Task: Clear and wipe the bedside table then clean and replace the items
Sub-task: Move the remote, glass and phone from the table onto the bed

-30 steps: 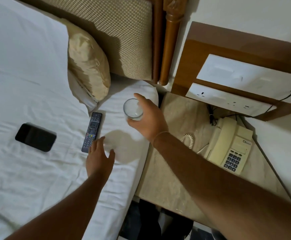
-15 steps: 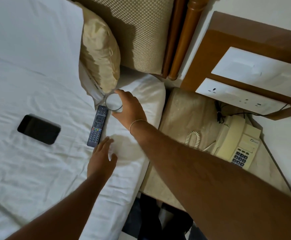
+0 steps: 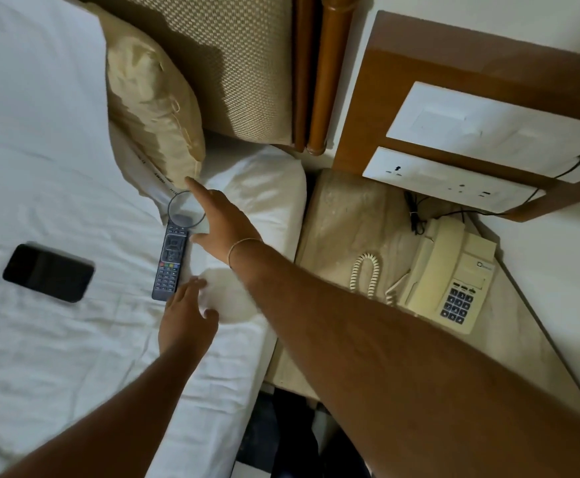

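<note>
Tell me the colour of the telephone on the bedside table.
Cream, with dark keys; telephone, head view.

Glass [image 3: 185, 209] base hidden behind right hand [image 3: 224, 219]; pillow [image 3: 33, 70] cut off top-left.

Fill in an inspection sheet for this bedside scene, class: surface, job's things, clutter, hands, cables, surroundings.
Surface: bedside table holds only the telephone; its near part is hidden by the right arm.
Job's things: glass, remote and phone lie on the bed.
Clutter: nothing seen.
Hands: right hand open beside the glass, fingers spread; left hand open, flat on the sheet by the remote.
Cables: coiled handset cord; black cable behind the telephone.
Surroundings: cream pillow, woven headboard, wall switch panel.
</note>
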{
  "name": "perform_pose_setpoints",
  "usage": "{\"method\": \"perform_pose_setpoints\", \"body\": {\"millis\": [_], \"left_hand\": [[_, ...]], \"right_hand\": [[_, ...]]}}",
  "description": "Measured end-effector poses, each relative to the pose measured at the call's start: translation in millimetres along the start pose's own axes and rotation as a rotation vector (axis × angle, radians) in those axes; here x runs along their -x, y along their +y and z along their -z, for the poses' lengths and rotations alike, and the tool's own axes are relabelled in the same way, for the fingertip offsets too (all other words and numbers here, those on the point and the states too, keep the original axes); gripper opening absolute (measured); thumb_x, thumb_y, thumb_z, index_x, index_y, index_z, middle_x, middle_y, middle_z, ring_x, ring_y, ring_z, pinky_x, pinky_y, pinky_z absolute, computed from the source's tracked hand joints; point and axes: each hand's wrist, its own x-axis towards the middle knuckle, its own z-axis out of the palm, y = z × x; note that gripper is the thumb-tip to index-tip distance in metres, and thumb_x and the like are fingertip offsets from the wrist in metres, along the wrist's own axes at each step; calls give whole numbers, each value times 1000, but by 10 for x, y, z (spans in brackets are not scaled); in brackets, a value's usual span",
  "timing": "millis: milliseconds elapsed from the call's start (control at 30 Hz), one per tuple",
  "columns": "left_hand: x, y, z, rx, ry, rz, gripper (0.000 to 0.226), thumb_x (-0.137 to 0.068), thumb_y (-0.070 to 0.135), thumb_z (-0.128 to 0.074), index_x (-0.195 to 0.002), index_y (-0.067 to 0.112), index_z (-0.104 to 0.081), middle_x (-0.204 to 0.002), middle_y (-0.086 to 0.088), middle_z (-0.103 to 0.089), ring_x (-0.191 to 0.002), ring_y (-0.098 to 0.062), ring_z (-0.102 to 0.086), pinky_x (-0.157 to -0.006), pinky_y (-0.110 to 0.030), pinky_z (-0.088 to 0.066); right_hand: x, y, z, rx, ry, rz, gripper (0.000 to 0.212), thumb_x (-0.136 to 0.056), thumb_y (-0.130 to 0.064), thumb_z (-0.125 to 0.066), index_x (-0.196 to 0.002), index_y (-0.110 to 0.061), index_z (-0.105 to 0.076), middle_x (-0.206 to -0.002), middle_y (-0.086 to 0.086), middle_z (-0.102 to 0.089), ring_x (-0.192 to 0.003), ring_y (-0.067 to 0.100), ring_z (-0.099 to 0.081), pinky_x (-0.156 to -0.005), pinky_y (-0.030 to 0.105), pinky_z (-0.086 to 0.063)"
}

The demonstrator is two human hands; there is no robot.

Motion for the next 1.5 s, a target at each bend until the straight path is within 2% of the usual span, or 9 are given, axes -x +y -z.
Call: {"method": "perform_pose_setpoints", "body": {"millis": [133,267,433,600,700,900,1100,1267,1500], "left_hand": [[21,19,0,24,15,11,56,-89,9,-70,-143,22,-60,-157,2,-56,-141,-30,-54,-103,-50,-55],[88,139,-7,55,143,59,37,-94,12,-67,-129,22,-68,-144,0,-64,-128,-32,-63,-92,-49,-59],[322,676,-305,-51,196,-202,22,-91,11,-69,-112,14,-71,-115,-7,-68,-106,-34,-63,-83,-46,-56],[395,1675,-776,147,3,-409,26,-95,23,-67,-120,19,-71,-122,1,-68,-116,-25,-65,-94,-40,-58],[399,2362,-1118,283,-219,-361,45,-97,39,-69,-140,26,-64,-141,6,-65,-128,-17,-62,-104,-36,-55],[319,3347,-1657,404,-695,-122,76,-98,53,-71,-158,11,-49,-155,-10,-61,-133,-32,-65,-105,-41,-57],[286,3454,-1922,492,-639,-25,66,-98,49,-73,-148,9,-61,-140,-14,-70,-123,-37,-69,-108,-53,-58],[482,3270,-1755,532,-595,-12,63,-96,42,-79,-147,11,-60,-134,-9,-73,-117,-31,-71,-104,-53,-60],[612,2626,-995,586,-510,9,62,-90,43,-85,-143,20,-64,-127,1,-70,-110,-23,-74,-95,-49,-65]], "right_hand": [[419,253,57,-135,174,-142,92,-94,-16,-74,-168,-28,-21,-159,8,-43,-144,28,-49,-114,43,-47],[1272,866,315,-259,678,-441,60,-95,-9,-68,-153,-8,-50,-149,11,-55,-140,26,-52,-120,43,-43],[2395,1911,1111,116,1143,-718,43,-91,-8,-69,-134,-7,-65,-134,22,-62,-120,41,-61,-95,48,-55],[2685,2605,1718,-95,965,-1100,52,-102,-36,-62,-147,-12,-53,-152,21,-50,-135,44,-54,-106,55,-51],[2712,2857,1869,-281,862,-1093,53,-104,-41,-58,-144,-6,-58,-143,20,-62,-124,39,-65,-96,37,-55],[2856,3121,1850,-520,739,-1027,34,-101,-30,-65,-125,-7,-67,-117,15,-76,-102,34,-75,-87,44,-63],[2953,3245,1828,-593,630,-952,34,-91,-12,-78,-123,-6,-69,-108,6,-78,-78,7,-72,-48,13,-53],[3166,3060,1647,-687,582,-949,45,-91,-4,-77,-125,-16,-49,-117,3,-70,-91,9,-69,-68,27,-56],[3204,2243,1339,-835,510,-838,46,-88,-7,-83,-120,-19,-51,-110,-3,-72,-100,13,-72,-71,30,-61]]}}
